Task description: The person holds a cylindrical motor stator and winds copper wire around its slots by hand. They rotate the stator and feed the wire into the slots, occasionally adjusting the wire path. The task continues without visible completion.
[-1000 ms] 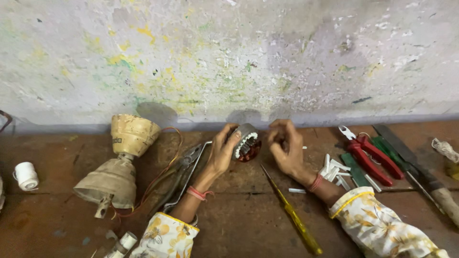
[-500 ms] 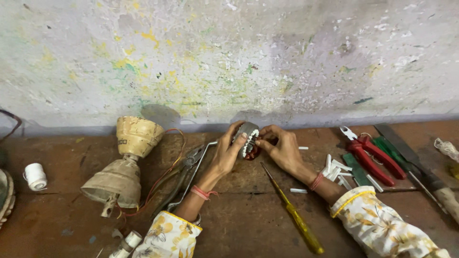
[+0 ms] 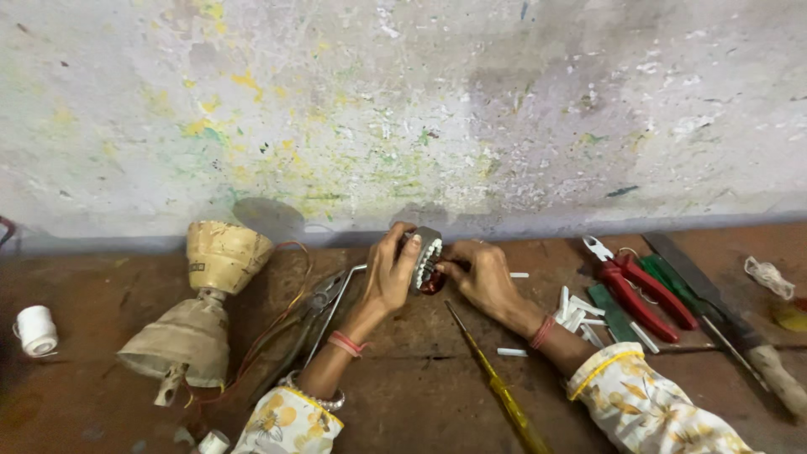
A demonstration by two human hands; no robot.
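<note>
Against the far edge of the worn wooden bench, just below the paint-flecked wall, a small motor stator is being held upright between both hands. It is a grey ring of metal with white slot liners showing round its inner face and a patch of copper-red winding at its lower near side.

To the left, a cream fan housing is lying on its side with coloured wires trailing from it. To the right, red-handled pliers, green strips and a wooden-handled file are being kept within reach. A yellow-handled screwdriver is lying near the wrists, and a spool of white thread is standing at the far left. White insulation slips are scattered just right of the work.

The stator is being cradled by the left hand, fingers curled closed round its outer rim. The right hand is being pressed against the ring's right face, fingertips pinched narrowly at the slot area; whether a slip is being gripped cannot be told.

For the step to be done well, the ring is judged best kept steady against the left palm while each liner is being seated squarely in its slot. Pressure is best applied lightly, since the winding could be nicked or a liner creased.
</note>
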